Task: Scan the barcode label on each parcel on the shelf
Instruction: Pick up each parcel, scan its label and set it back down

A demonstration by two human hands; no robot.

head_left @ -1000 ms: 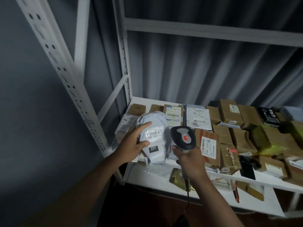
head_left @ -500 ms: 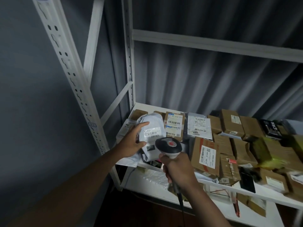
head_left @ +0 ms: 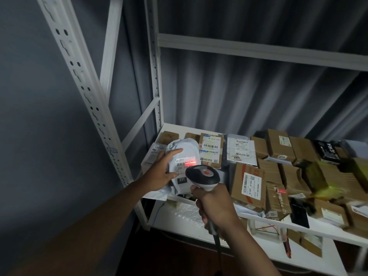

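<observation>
A white plastic mailer parcel (head_left: pixel 186 150) stands tilted at the front left corner of the white shelf (head_left: pixel 316 224). My left hand (head_left: pixel 162 172) holds its left side, thumb on the front beside the label, fingers over the top. Its barcode label (head_left: pixel 184 163) is lit by a red scan line. My right hand (head_left: pixel 216 206) grips the handle of a grey and white barcode scanner (head_left: pixel 203 176), whose head points at that label from just to the right. A black tag reading 231 sits below the label.
Many brown cardboard parcels (head_left: pixel 248 184) and a white mailer (head_left: pixel 240 149) fill the shelf to the right. White slotted uprights (head_left: pixel 83 92) stand at left. A lower shelf (head_left: pixel 264 248) holds more items. The scanner cable hangs down from my right hand.
The scanner head has swung up toward the white parcel's label, and a red scan line now glows on it. My left hand keeps its hold on the parcel.
</observation>
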